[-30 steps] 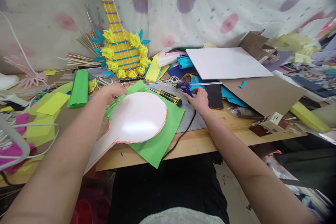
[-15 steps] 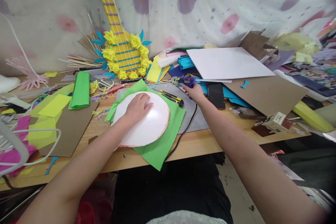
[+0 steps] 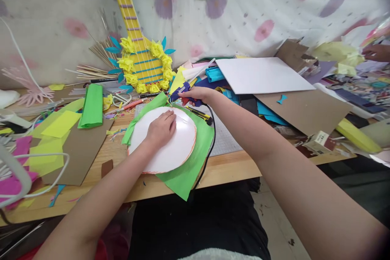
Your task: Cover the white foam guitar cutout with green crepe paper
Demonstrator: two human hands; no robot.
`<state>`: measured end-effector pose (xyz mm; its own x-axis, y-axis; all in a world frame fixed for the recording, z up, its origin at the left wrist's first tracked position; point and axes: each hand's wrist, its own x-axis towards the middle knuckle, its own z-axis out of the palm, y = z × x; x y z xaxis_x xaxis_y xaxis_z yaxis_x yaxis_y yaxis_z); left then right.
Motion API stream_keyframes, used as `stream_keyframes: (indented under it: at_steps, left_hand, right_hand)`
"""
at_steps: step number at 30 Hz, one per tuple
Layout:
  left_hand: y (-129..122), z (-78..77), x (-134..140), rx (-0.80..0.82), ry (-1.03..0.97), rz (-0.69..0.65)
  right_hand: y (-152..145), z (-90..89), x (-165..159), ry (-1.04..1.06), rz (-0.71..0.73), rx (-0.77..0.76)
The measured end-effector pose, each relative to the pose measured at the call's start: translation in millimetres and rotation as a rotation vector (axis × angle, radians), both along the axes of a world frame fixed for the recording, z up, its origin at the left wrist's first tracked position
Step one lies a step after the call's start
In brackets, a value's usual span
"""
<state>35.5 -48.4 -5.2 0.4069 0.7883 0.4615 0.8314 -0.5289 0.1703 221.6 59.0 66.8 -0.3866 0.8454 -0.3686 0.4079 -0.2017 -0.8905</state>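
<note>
Head cam: the L hand [image 3: 162,128] lay flat on the white board [image 3: 179,153], fingers close together, pressing down but not clamped on anything, while the R hand [image 3: 197,94] was wrapped tight round the glue gun [image 3: 179,91]. The board sat near the front of the table [image 3: 225,172], on top of the green sheet [image 3: 180,185], w/ the sheet's far & left edges sticking up past the rim. Gun's nose was right by the board's far edge, over the green; couldn't tell if it was touching, or if any glue was out. IMO the step in hand was gluing the sheet to the board around the edge, at an early stage bc loose green showed on the near side too. Next move prob called for the L hand keeping the board put, nozzle close to the rim, & the cord [image 3: 214,130] kept off the work. Counts: 1 board, 1 gun w/ 1 cord, 1 green sheet under the board + 1 green roll [image 3: 91,106] off to the left, 1 yellow guitar [image 3: 146,66] leaning at the back, 1 white panel [image 3: 265,75] back right, 1 pair of scissors [image 3: 122,98]. Cutters [image 3: 201,116] were part hidden by the R arm, so 1 or 2, couldn't say.
</note>
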Motion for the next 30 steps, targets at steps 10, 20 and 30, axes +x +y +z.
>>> stream_keyframes:
  at_steps: [10,20,30]
  left_hand:
    - [1.6,-1.4,1.2,0.003,-0.018,0.008]
    - [9.5,19.0,-11.2,-0.090,-0.289,0.191]
    - [41.7,16.0,-39.4,-0.128,-0.198,0.467]
  right_hand:
    - [12.7,12.6,-25.5,-0.307,0.092,0.211]
    - [5.5,-0.3,-13.4,-0.258,0.123,0.297]
    - [-11.6,4.4,-14.7,-0.167,0.013,0.253]
